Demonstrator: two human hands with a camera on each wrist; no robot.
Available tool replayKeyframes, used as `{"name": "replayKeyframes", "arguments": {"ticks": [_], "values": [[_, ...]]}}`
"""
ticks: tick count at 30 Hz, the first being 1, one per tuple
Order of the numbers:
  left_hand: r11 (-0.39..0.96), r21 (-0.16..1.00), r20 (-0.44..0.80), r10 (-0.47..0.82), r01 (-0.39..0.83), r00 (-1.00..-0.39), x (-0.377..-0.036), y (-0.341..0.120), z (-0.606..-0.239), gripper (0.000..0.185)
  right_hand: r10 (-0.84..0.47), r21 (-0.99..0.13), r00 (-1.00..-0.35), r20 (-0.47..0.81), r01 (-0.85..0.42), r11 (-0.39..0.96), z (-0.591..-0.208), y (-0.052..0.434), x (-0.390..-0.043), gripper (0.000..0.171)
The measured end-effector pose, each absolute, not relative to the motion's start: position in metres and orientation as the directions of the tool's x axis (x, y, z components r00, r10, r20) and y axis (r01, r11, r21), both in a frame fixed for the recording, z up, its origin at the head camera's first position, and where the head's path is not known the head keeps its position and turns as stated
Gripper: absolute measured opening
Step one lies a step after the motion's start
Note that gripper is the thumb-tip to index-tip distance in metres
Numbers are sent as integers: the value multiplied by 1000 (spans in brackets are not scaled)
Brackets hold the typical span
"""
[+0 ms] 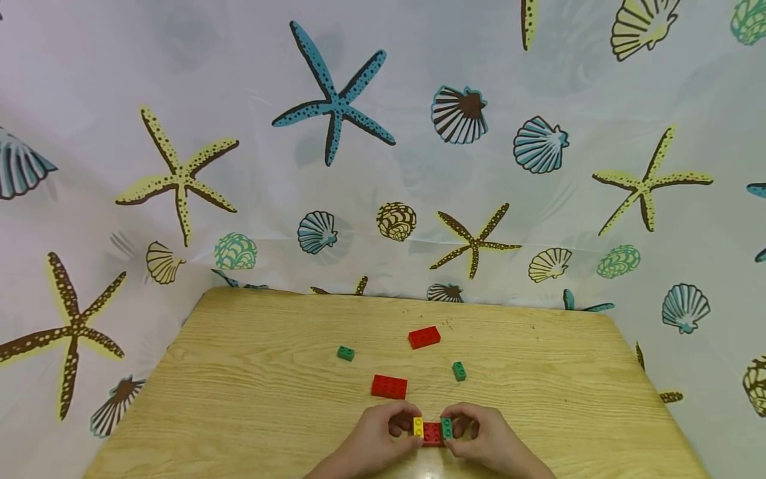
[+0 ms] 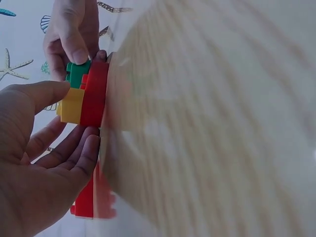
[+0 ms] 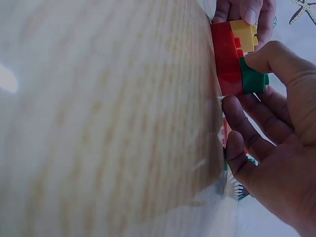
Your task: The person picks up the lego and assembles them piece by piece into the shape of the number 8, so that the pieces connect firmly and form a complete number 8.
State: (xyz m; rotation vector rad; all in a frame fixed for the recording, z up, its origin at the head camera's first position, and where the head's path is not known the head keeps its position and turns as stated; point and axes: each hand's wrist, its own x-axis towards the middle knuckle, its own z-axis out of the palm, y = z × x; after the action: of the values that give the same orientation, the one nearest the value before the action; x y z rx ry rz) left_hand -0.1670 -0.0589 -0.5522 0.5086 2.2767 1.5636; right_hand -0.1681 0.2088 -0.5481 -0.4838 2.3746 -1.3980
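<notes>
While both hands meet at the near edge of the surface (image 1: pixel 251 399), the small brick stack sits between them, resting on the wood just short of that edge and about midway along it. Its base is a red brick (image 1: pixel 432 434) whose long axis runs left to right, parallel to the near edge; a yellow brick (image 1: pixel 418 426) caps its left end and a green brick (image 1: pixel 446 428) its right end, with red studs bare between the two.

So each hand has its own end. The left hand (image 1: pixel 377 442) comes in from the left, its thumb lying across the yellow brick's top and its fingers (image 2: pixel 74 158) only loosely bent beside the red base — more steadying than clamping. The right hand (image 1: pixel 487 442) comes in from the right and pinches the green brick, thumb on one face, fingers (image 3: pixel 247 143) curled under toward the surface. Whether the green brick is pressed fully home I cannot tell.

Farther back lie loose pieces: a second red brick (image 1: pixel 389 386) just beyond the left hand, a third red brick (image 1: pixel 424 337) toward the far edge, and two small green bricks — one back left (image 1: pixel 345 353), one back right (image 1: pixel 459 371), the latter nearer the right hand.
</notes>
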Motion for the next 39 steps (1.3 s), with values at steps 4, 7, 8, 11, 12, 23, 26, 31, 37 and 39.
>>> {"name": "replayKeyframes", "arguments": {"ticks": [4, 7, 8, 11, 12, 23, 26, 31, 37, 39], "values": [[308, 946, -53, 455, 101, -889, -170, -65, -550, 35, -452, -882, -884, -116, -118, 456, -549, 209, -168, 34], [299, 946, -18, 439, 127, -898, -175, -72, -547, 34, -450, -882, -886, -114, -118, 456, -549, 209, -169, 34], [300, 944, -9, 434, 134, -901, -176, -75, -547, 34, -449, -882, -886, -113, -119, 456, -549, 209, -169, 33], [306, 939, 13, 416, 154, -909, -182, -83, -544, 32, -448, -880, -887, -111, -121, 459, -549, 209, -169, 33], [312, 937, 20, 406, 159, -913, -183, -85, -543, 31, -449, -879, -887, -110, -123, 460, -549, 209, -169, 33], [369, 916, 36, 311, 156, -950, -199, -104, -543, 33, -458, -874, -882, -110, -133, 467, -547, 209, -168, 34], [369, 918, 36, 295, 149, -955, -202, -107, -547, 33, -458, -874, -882, -109, -135, 467, -547, 209, -168, 33], [388, 909, 44, 276, 153, -960, -205, -109, -551, 32, -453, -877, -884, -115, -123, 464, -547, 208, -169, 32], [424, 894, 40, 247, 145, -968, -207, -110, -553, 36, -452, -875, -884, -121, -120, 469, -547, 208, -169, 33], [444, 885, 36, 237, 141, -971, -208, -110, -554, 38, -452, -872, -884, -120, -124, 474, -547, 209, -169, 33]]}}
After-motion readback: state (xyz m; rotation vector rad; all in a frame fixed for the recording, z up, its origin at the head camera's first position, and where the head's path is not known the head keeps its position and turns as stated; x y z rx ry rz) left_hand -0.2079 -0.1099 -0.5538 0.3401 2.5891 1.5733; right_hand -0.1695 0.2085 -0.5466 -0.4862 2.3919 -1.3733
